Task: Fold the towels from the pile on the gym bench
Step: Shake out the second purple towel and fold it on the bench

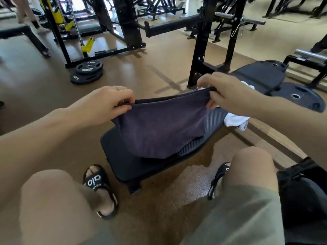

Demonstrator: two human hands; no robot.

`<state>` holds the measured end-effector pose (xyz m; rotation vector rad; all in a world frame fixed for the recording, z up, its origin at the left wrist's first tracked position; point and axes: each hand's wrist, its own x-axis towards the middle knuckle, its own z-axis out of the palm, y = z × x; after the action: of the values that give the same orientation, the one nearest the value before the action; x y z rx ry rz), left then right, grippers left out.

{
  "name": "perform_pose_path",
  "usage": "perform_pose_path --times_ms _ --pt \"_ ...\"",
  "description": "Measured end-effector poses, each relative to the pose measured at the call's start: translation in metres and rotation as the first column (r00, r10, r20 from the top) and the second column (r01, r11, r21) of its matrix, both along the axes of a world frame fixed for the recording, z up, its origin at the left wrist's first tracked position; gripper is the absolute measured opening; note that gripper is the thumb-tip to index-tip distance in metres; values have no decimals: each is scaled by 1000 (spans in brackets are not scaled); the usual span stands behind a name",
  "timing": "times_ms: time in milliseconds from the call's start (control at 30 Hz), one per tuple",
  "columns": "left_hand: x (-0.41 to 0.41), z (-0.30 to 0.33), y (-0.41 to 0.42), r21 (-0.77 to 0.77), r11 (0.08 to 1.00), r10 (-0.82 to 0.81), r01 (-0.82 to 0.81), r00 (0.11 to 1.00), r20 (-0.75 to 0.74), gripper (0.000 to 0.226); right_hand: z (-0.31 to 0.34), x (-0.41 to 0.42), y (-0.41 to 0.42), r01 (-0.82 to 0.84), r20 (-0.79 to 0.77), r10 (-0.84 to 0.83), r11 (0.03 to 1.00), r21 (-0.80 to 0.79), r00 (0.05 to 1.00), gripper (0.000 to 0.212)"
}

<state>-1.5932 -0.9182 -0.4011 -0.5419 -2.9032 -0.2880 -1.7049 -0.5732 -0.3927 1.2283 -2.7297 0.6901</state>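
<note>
Dark towel (159, 128) in both hands' grip (above the bench (123, 167)).

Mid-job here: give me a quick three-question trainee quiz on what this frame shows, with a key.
1. True or false: both hands pinch the top edge of the dark towel.
2. Where does the white towel lie? A) on the floor by the sandals B) on the bench beyond the dark towel, under the right hand C) on the weight plates
3. Fill in: the dark towel's lower part rests on the ____.

Key
1. True: the left hand and the right hand each have a grip on an upper corner.
2. B
3. bench
</note>
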Motion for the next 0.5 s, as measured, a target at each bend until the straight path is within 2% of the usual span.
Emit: perform_pose_path --times_ms 100,267,333,500 --pt "-6 -4 -17 13 999 -30 30 999 9 12 -6 -3 -12 -58 17 57 995 85 998 39" --pt "-16 -4 -36 -20 998 -57 57 998 -2 10 -9 -10 -26 -44 30 42 996 77 999 24" --pt "-16 -3 -41 -37 998 -55 55 998 -6 9 -9 -10 -30 2 52 -4 999 48 999 20" --pt "-12 2 -50 -133 991 -33 33 999 1 7 0 -12 -34 134 236 -102 983 -125 966 12"
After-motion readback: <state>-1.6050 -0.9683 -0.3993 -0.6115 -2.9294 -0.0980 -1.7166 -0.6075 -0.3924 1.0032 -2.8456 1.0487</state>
